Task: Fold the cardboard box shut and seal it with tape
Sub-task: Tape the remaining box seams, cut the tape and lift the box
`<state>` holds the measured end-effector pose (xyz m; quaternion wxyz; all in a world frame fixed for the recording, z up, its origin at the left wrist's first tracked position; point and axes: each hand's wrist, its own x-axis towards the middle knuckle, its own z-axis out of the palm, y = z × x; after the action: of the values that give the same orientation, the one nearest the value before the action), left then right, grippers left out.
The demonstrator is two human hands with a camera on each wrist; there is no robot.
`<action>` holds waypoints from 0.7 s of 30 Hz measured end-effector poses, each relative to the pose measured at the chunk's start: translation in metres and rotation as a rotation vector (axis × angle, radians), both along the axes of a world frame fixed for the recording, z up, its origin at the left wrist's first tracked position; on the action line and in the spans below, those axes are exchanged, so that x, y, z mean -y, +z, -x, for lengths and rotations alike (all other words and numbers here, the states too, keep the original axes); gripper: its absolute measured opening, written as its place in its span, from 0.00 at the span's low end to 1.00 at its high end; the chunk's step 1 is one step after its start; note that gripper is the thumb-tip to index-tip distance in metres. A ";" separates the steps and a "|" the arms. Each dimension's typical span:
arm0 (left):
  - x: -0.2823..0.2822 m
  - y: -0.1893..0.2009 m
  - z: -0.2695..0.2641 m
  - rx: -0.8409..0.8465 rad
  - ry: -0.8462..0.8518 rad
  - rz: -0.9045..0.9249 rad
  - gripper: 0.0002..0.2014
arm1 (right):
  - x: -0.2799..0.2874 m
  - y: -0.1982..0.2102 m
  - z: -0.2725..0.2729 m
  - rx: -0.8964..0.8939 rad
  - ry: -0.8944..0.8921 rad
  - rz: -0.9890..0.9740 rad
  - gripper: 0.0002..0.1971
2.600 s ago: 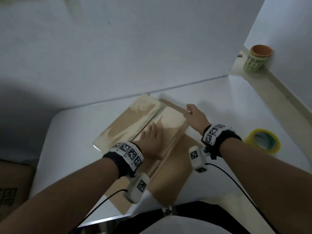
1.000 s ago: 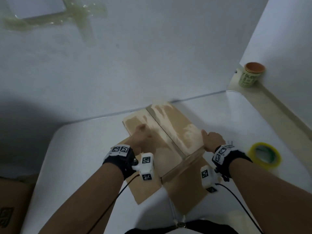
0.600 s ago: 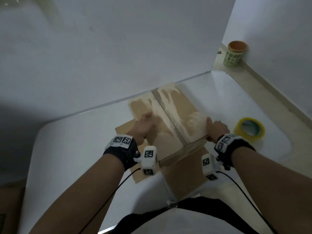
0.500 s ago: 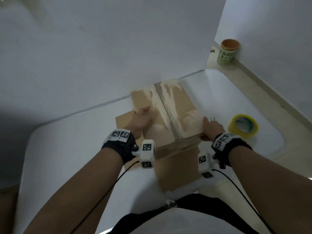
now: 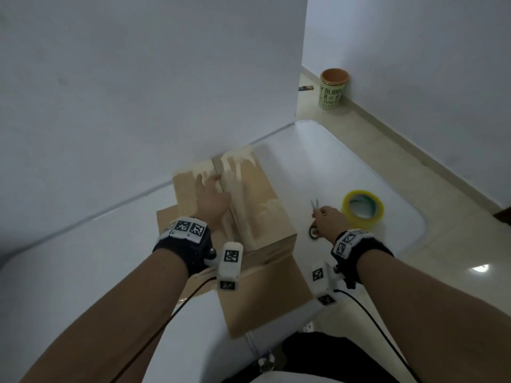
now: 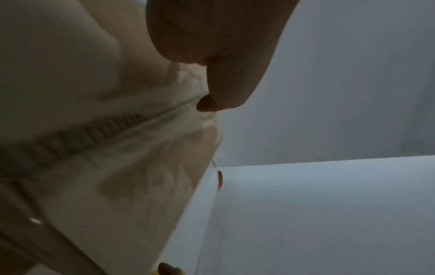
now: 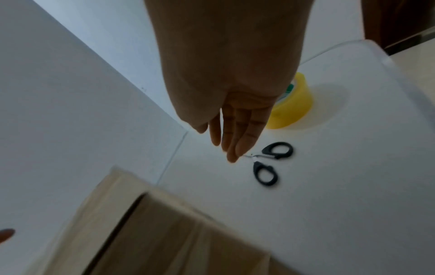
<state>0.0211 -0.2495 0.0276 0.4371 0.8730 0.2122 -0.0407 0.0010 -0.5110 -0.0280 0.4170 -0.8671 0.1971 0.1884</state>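
A brown cardboard box (image 5: pixel 257 205) stands on the white table (image 5: pixel 83 272), its two top flaps folded down and meeting along a centre seam. My left hand (image 5: pixel 211 199) lies flat on the top, straight fingers pressing beside the seam (image 6: pixel 141 121). A loose flap (image 5: pixel 262 294) lies flat toward me. My right hand (image 5: pixel 327 221) is off the box, fingers straight, hovering over black-handled scissors (image 7: pixel 270 163) on the table, holding nothing. The yellow tape roll (image 5: pixel 362 210) lies just right of that hand; the roll (image 7: pixel 292 109) is partly hidden behind the palm.
A white wall (image 5: pixel 138 78) stands right behind the box. A green can with an orange lid (image 5: pixel 333 88) sits on the floor in the far corner. The table's rounded right edge (image 5: pixel 414 217) runs just past the tape roll.
My right hand has let go of the box's right side and moved right over the scissors. The left hand slid further up the box top. The box stays closed.
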 end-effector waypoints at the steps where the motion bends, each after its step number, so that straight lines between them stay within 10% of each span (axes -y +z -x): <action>1: 0.009 0.002 -0.008 -0.003 -0.079 0.023 0.26 | 0.011 -0.002 -0.004 0.027 0.009 0.085 0.13; 8: 0.070 0.023 -0.060 -0.034 -0.204 0.230 0.20 | 0.081 -0.027 -0.037 0.023 0.151 0.564 0.17; 11: 0.085 0.022 -0.080 -0.056 -0.222 0.239 0.20 | 0.093 -0.038 -0.046 -0.078 0.192 0.517 0.08; 14: 0.096 0.017 -0.090 -0.084 -0.218 0.220 0.20 | 0.103 -0.051 -0.050 -0.204 0.251 0.458 0.20; 21: 0.113 -0.001 -0.092 -0.139 -0.242 0.295 0.19 | 0.112 -0.044 -0.043 0.136 0.129 0.290 0.15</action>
<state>0.1129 -0.3623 0.0266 0.5366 0.8137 0.1274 -0.1838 0.0438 -0.6228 -0.0717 0.2871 -0.9397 0.1372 0.1252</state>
